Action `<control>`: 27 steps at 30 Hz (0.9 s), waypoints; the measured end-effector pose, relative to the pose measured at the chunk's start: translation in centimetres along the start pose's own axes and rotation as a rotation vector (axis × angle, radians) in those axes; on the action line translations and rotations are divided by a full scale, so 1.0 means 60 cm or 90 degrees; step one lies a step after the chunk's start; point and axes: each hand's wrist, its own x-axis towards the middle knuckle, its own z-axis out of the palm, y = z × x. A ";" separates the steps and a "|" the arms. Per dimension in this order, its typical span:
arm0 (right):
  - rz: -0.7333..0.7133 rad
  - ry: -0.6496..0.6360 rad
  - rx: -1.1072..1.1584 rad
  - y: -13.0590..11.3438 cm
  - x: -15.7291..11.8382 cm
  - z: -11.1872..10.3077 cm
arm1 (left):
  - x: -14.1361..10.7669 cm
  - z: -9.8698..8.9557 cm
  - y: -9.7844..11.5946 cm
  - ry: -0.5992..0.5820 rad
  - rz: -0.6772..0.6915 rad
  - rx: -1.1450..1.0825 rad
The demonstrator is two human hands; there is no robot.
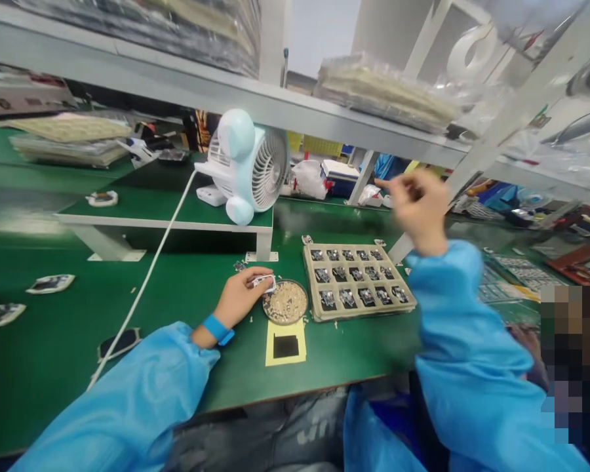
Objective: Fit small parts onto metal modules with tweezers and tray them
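Now the left hand [240, 295] rests on the green tabletop [69, 341], its fingers pinched together on a small white part [264, 282] just beside a round dish [285, 302] of pale bits. Beside the dish lies a tray [358, 282] of dark components. The right hand [417, 208] is raised and blurred; I cannot tell its grip.

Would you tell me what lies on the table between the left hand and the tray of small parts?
In the head view, a round dish of pale scraps sits between the left hand and the tray.
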 end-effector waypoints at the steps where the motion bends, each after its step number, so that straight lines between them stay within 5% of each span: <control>1: -0.010 -0.118 0.029 -0.017 -0.051 0.028 | -0.001 0.003 0.000 -0.016 -0.018 -0.024; 3: -0.013 -0.384 0.050 -0.041 -0.138 0.084 | -0.004 0.008 0.001 -0.034 -0.048 -0.051; 6: -0.004 -0.474 0.051 -0.048 -0.213 0.148 | -0.009 0.012 0.006 -0.044 -0.089 -0.078; 10: -0.002 -0.501 0.059 -0.035 -0.245 0.172 | -0.018 0.017 0.021 -0.066 -0.156 -0.114; 18: 0.001 -0.527 0.127 -0.015 -0.258 0.157 | -0.035 0.032 0.039 -0.102 -0.246 -0.139; 23: 0.100 -0.505 0.233 -0.006 -0.243 0.141 | -0.039 0.033 0.029 -0.107 -0.229 -0.177; 27: 0.251 -0.403 0.250 -0.037 -0.234 0.116 | -0.038 0.030 0.023 -0.114 -0.207 -0.223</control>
